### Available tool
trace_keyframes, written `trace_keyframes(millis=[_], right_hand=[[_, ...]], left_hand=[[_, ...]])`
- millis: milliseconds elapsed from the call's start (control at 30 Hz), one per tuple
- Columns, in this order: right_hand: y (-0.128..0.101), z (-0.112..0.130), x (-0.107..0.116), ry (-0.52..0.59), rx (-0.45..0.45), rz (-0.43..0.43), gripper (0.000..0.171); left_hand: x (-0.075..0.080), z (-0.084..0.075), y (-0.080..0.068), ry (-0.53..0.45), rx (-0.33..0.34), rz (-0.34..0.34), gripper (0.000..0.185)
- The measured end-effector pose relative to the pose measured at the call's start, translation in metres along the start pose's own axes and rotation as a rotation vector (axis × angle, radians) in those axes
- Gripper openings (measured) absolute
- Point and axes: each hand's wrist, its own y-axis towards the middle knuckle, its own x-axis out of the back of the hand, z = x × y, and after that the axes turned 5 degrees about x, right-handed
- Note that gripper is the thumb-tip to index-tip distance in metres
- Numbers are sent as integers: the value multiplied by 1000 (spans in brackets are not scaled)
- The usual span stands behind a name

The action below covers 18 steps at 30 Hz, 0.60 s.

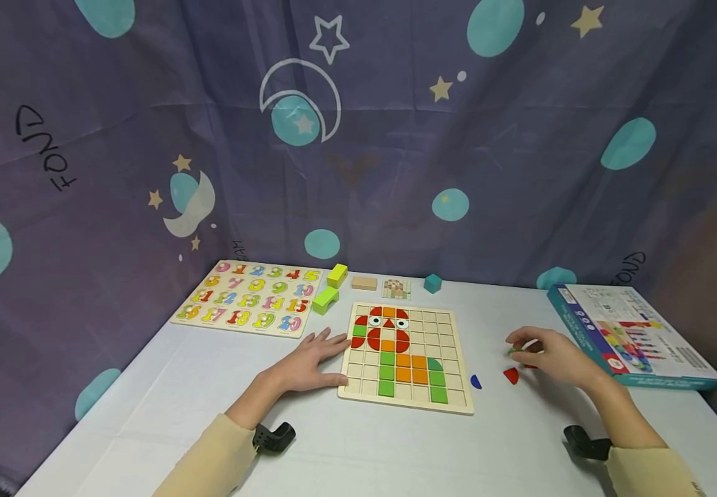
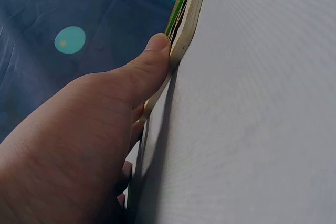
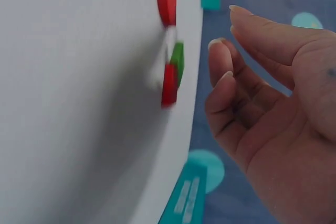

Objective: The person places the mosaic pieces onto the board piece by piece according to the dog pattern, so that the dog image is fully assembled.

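Observation:
A wooden grid board (image 1: 451,404) lies at the middle of the table, partly filled with red, orange and green tiles that form a figure with two eyes. My left hand (image 1: 317,359) lies flat on the table at the board's left edge. Its thumb (image 2: 149,61) presses against the board's side (image 2: 186,24). My right hand (image 1: 547,355) hovers to the right of the board over loose pieces and holds nothing, its fingers (image 3: 223,77) loosely bent. A green piece (image 1: 511,351) and a red piece (image 1: 511,375) lie just below it, with a blue piece (image 1: 475,381) nearer the board.
A number puzzle board (image 1: 252,297) lies at the back left. Behind the grid board sit a yellow block (image 1: 337,275), a green arch (image 1: 325,299), a plain wooden block (image 1: 364,282), a small card (image 1: 396,288) and a teal cube (image 1: 433,283). A printed box (image 1: 631,335) lies at the right.

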Motion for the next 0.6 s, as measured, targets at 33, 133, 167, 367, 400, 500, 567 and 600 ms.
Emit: trace_keyframes(millis=[33,133,167,367,400,500,567,600], right_hand=[[-2,-3,3,4,0,0,30],[-7,-12,7,9,0,5,30],[-9,-15,8,10,-2,7,29],[-14,-21,6,4,-2,23,28],[-15,-21,5,3,-3,24,28],[-15,-20,3,-2,-9,20,27],[-16,-18,1,-6,-16,16,26],[-16,-17,-1,-6,-20,18,26]], left_hand=[[0,0,0,0,1,-1,78],[0,-1,0,-5,-1,-1,78],[0,-1,0,-5,-1,0,78],[1,-1,-1,-4,-5,0,78],[1,-2,-1,-5,-5,0,78],[1,-2,-1,-6,-4,-2,78],[1,-2,-1,-6,-4,-2,78],[1,-2,-1,-6,-5,-3,78]])
